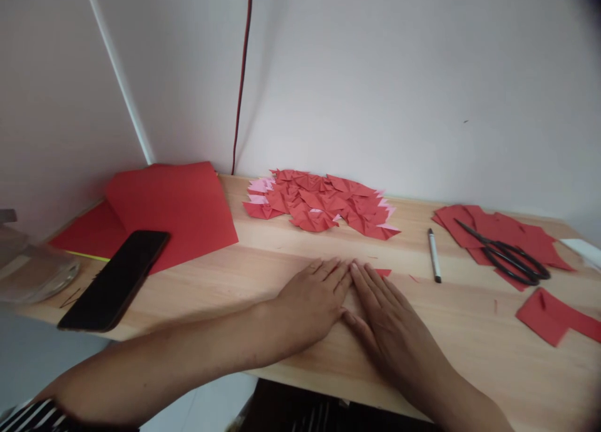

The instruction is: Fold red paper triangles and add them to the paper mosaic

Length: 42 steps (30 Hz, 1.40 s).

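Note:
My left hand (312,307) lies flat on the wooden table, fingers stretched out. Beside it, my right hand (392,322) is also flat and open, and the fingertips of both hands meet. Under the fingers is a piece of red paper (385,272); only a small corner shows past my right fingers, so its shape is hidden. Just beyond my hands lies a spread of folded red and pink paper pieces (319,200) with pointed ends, overlapping in rows.
A black phone (115,282) rests partly on large red sheets (176,210) at left, near a clear container (35,272). Rightward lie a grey-white pen (434,255), black-handled scissors (509,257) on cut red paper (539,235), and more red pieces (547,316). A wall (375,75) stands behind.

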Each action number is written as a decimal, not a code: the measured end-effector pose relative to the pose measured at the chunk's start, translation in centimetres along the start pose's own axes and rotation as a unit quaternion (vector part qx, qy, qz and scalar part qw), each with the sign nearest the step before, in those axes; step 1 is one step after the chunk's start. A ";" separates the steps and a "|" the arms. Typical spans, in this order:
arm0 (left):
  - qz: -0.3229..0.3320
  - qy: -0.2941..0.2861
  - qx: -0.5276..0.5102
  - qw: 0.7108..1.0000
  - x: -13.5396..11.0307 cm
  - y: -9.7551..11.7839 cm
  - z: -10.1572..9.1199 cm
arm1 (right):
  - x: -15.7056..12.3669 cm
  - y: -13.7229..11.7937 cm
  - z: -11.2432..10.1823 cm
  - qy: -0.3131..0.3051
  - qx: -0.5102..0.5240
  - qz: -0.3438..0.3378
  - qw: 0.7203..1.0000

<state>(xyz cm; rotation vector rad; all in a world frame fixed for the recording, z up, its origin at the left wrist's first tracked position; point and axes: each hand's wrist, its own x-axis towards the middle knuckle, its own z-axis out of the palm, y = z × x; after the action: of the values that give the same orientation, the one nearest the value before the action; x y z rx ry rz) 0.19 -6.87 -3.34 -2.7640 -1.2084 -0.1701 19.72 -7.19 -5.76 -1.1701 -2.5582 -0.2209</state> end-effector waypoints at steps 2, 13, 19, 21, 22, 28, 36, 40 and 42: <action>-0.006 -0.010 -0.013 1.000 -0.1 -0.1 -0.2 | -0.1 0.1 0.0 -0.002 0.004 0.001 1.000; -0.052 -0.055 -0.001 0.997 -3.2 0.0 -1.1 | -0.1 1.4 -0.6 -0.070 0.038 -0.004 0.997; -0.044 -0.017 0.029 0.998 -2.2 0.6 -2.4 | 0.4 3.0 -1.3 -0.135 0.096 -0.028 0.986; -0.010 0.001 0.011 1.000 -1.2 1.1 -2.2 | 0.4 3.7 -1.5 -0.163 0.113 -0.030 0.980; -0.003 0.007 -0.004 1.000 -0.8 1.3 -1.9 | 0.4 4.0 -1.6 -0.173 0.122 -0.028 0.977; 0.012 -0.020 -0.076 0.997 0.0 1.6 0.2 | 0.1 4.4 -2.0 -0.157 0.162 -0.025 0.974; 0.013 0.023 -0.063 0.998 -0.7 1.4 0.5 | 0.2 4.1 -2.4 -0.147 0.151 -0.016 0.977; 0.011 0.013 -0.059 0.998 -0.7 1.3 0.2 | 0.0 4.2 -1.7 -0.136 0.105 -0.027 0.985; 0.008 0.013 -0.052 0.999 -0.7 1.3 0.2 | -0.2 4.0 -1.3 -0.111 0.081 -0.039 0.990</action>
<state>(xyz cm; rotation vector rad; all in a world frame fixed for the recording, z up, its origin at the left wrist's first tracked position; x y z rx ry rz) 0.74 -8.21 -3.72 -2.8492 -1.2040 -0.2750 23.19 -5.07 -4.60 -1.0889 -2.7554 0.1033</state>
